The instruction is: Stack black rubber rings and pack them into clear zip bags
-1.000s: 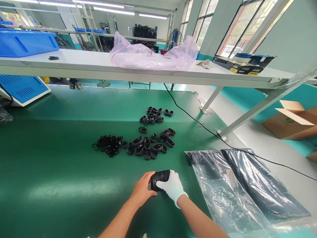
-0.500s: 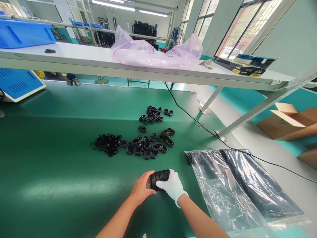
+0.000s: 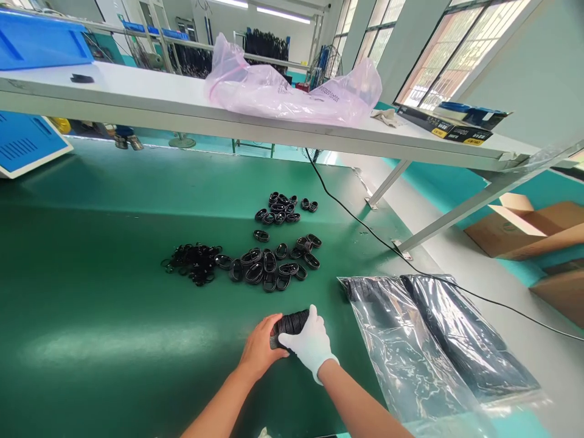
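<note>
At the lower center of the frame, a bare left hand (image 3: pixel 260 348) and a white-gloved right hand (image 3: pixel 312 344) grip a ribbed black stack (image 3: pixel 292 322) between them, below black loops (image 3: pixel 269 262) scattered on a green desk (image 3: pixel 137 310).

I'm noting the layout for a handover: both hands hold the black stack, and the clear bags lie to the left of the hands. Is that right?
Not quite: the clear bags lie to the right of the hands, as the head view shows. The left hand and right hand do both hold the black stack.
</note>
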